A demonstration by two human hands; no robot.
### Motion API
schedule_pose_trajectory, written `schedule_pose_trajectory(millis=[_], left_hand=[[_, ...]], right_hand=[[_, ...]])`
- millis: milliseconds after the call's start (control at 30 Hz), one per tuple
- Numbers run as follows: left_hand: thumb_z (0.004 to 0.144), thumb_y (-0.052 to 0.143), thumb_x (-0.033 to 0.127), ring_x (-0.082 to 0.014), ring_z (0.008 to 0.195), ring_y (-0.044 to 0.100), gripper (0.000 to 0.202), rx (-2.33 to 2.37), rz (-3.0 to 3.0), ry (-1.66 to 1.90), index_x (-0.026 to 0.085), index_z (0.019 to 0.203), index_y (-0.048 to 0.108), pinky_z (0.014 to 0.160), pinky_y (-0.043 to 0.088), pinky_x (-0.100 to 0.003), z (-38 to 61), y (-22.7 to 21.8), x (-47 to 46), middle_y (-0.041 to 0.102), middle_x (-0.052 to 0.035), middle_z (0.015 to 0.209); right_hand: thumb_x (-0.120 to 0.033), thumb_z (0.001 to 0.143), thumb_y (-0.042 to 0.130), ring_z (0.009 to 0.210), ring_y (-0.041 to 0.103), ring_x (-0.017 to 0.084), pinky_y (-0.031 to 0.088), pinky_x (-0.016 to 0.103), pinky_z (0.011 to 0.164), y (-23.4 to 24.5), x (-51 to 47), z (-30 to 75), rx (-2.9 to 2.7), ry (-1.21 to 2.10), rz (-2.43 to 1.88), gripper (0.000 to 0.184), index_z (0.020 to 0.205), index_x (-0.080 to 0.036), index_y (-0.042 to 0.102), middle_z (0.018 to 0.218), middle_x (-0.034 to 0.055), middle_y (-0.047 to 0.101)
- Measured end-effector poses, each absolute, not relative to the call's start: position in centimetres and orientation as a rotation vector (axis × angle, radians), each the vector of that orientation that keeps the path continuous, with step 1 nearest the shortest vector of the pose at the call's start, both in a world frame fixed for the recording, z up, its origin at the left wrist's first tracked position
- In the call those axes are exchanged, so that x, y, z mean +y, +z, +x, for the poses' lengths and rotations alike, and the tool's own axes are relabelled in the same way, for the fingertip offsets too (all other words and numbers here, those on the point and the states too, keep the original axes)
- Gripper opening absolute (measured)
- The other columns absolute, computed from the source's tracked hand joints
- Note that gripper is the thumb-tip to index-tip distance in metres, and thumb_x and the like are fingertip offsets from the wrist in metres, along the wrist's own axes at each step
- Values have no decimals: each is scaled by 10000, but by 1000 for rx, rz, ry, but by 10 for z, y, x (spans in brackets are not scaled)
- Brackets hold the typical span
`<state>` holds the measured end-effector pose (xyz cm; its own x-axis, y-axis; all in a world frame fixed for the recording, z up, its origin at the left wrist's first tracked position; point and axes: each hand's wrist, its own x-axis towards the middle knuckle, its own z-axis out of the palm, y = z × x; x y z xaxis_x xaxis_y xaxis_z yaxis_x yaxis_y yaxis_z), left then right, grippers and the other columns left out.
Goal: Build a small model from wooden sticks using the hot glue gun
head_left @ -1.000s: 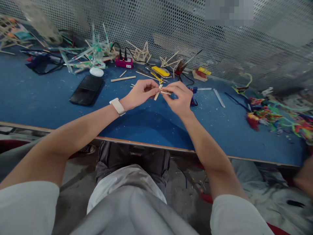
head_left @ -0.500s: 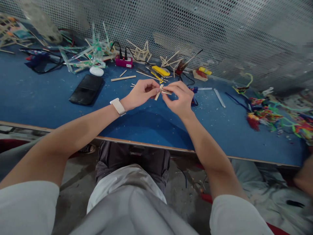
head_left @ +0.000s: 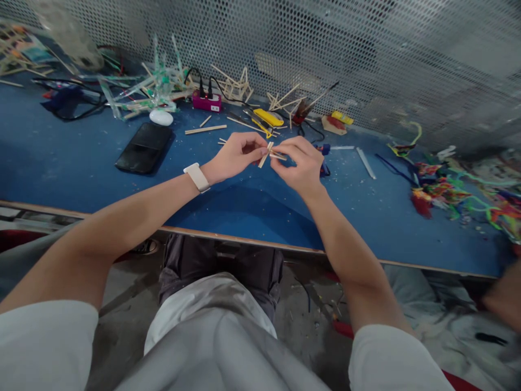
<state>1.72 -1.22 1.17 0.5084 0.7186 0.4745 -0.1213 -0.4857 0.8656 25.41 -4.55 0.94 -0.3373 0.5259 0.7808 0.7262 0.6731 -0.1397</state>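
Between my hands, above the blue table, are short wooden sticks that meet at a crossing. My left hand pinches the pieces from the left, thumb and fingers together. From the other side my right hand grips them too, with a stick end showing below its fingertips. How the sticks are joined is too small to tell. Behind my hands lie a yellow utility knife and a pair of loose sticks. A blue tool, probably a glue gun, is partly hidden by my right hand.
A black phone and a white oval case lie to the left. Behind stand a purple power adapter with cables and stick frames against a perforated metal panel. A glue stick and colourful scraps lie right. Another person's arm shows at far right.
My hands stay almost still, both holding the crossed sticks. The other person's arm at the right edge has shifted slightly to the left.
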Motion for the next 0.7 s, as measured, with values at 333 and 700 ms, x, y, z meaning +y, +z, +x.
schedule_pose_trajectory(millis=[333,700], left_hand=[[1068,898,442,-139,714,661,303,477,1774,1120,187,964,773,716,562,-291,20,9,-13,757,-37,809],[1075,886,447,-141,724,664,302,470,1803,1151,190,978,759,718,557,-283,19,11,-11,748,-29,810]], right_hand=[[-378,1087,733,960,823,259,688,447,911,6,-43,257,-2037,-354,-919,126,1056,-307,831,1037,48,848],[-369,1084,756,987,836,268,698,468,946,9,-46,257,-1985,-305,-829,118,1122,-321,857,1068,49,852]])
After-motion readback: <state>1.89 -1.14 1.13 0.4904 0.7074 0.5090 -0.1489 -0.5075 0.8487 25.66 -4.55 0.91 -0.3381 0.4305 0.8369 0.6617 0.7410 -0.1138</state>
